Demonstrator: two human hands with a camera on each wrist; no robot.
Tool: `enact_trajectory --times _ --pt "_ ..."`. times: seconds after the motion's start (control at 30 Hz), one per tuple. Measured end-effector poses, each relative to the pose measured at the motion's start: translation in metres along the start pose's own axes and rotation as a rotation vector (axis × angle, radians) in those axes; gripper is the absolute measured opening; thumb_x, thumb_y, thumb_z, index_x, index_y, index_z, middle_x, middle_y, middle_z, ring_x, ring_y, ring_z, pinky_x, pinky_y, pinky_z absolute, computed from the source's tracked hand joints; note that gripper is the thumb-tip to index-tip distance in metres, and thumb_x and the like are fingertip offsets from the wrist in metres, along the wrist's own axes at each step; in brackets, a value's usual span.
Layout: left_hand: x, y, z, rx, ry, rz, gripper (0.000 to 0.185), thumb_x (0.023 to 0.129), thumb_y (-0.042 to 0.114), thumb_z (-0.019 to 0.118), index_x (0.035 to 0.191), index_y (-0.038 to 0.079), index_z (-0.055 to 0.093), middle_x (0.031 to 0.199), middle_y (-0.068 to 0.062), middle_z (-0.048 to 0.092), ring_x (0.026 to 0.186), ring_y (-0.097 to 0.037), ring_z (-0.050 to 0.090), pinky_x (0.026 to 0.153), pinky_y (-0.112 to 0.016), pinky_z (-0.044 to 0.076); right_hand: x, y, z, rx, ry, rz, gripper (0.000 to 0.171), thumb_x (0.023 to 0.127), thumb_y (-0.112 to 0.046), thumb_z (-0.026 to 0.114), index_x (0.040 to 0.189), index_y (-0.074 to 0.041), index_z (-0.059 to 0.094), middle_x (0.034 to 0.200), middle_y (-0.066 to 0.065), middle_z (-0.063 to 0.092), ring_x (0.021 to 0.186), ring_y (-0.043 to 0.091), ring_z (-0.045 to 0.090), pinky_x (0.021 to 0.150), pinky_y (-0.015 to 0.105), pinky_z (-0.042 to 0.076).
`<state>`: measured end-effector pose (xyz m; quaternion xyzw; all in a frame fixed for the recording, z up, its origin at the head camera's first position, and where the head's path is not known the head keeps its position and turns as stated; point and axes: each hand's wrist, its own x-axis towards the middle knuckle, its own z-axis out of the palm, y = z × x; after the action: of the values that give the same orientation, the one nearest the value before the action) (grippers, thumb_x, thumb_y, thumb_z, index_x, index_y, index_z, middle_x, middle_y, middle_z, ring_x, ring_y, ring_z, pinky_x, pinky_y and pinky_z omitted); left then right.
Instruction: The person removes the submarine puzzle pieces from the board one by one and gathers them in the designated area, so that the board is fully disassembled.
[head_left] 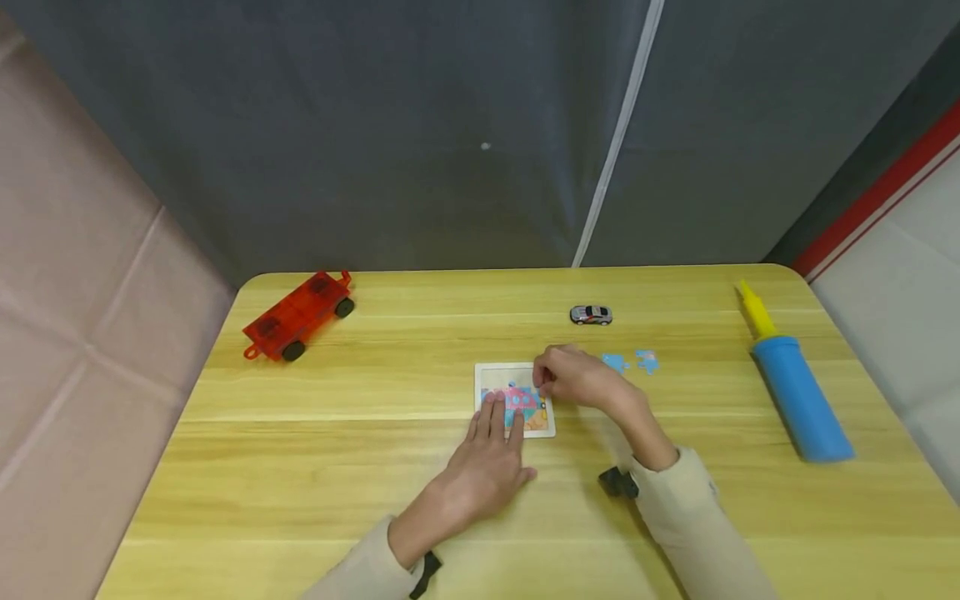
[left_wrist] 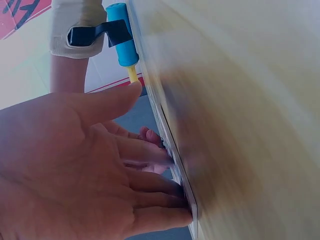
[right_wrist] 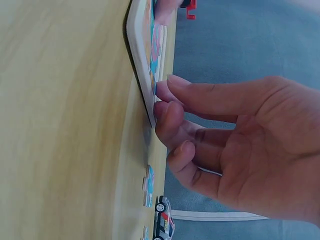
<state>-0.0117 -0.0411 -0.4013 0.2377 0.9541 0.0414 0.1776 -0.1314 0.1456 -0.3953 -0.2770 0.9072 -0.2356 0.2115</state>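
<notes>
A small framed puzzle board (head_left: pixel 487 377) with a colourful picture lies at the table's middle. My left hand (head_left: pixel 501 410) lies flat on it, its straight fingers (left_wrist: pixel 150 185) pressing on the board's near left part. My right hand (head_left: pixel 543 383) is at the board's far right corner with curled fingers. In the right wrist view its fingertips (right_wrist: pixel 161 100) meet at the board's edge (right_wrist: pixel 142 75), and a small blue puzzle piece seems pinched between them. Two loose blue pieces (head_left: pixel 615 362) (head_left: pixel 647 360) lie just right of that hand.
A small grey toy car (head_left: pixel 591 315) stands behind the board. A red see-through wheeled cart (head_left: pixel 298 317) is at the far left. A blue pump with a yellow tip (head_left: pixel 798 400) lies along the right edge. A dark curtain hangs behind the wooden table (head_left: pixel 337 467).
</notes>
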Motion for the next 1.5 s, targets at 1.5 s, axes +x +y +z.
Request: enact_trajectory --times 1.5 --pt "0.0 0.005 0.0 0.092 0.013 0.006 0.073 0.112 0.044 0.061 0.169 0.003 0.04 0.172 -0.039 0.028 0.164 -0.052 0.028 0.129 -0.055 0.037 -0.062 0.069 -0.051 0.279 0.059 0.13 0.013 0.099 0.011 0.061 0.096 0.005 0.073 0.071 0.005 0.061 0.061 0.012 0.048 0.057 0.025 0.043"
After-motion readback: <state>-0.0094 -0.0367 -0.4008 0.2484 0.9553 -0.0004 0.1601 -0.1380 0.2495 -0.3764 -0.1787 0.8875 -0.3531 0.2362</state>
